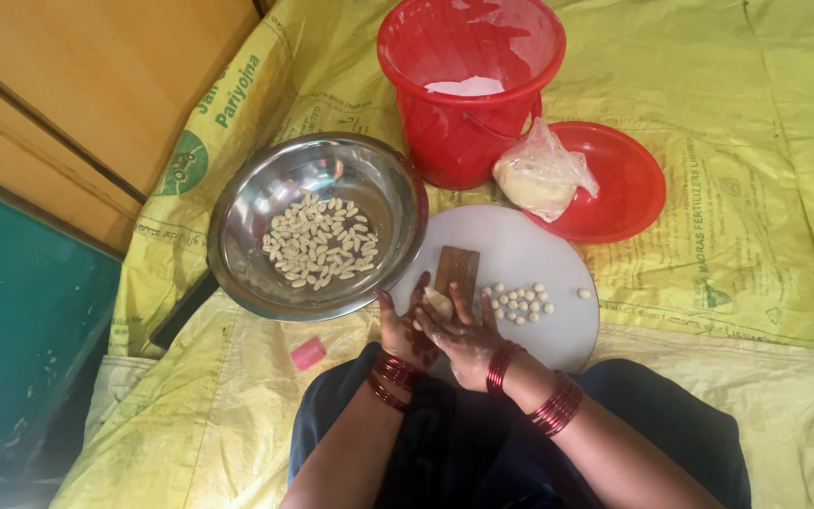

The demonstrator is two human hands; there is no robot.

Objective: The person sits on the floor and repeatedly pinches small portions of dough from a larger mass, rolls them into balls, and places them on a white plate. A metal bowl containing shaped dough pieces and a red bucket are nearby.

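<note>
Item: dough lump, pinched between my left hand and right hand, both grips closed on it. Just beyond: ridged wooden board. Risk, judged: soft dough sticks, tears, or slips onto white round board.

Both hands meet at body centreline, forearms converging from below.

Left hand: fingers extended forward, slightly curled, red bangles at wrist. Right hand: palm pressed against the left hand, fingers overlapping, bangles on wrist and forearm.
</note>
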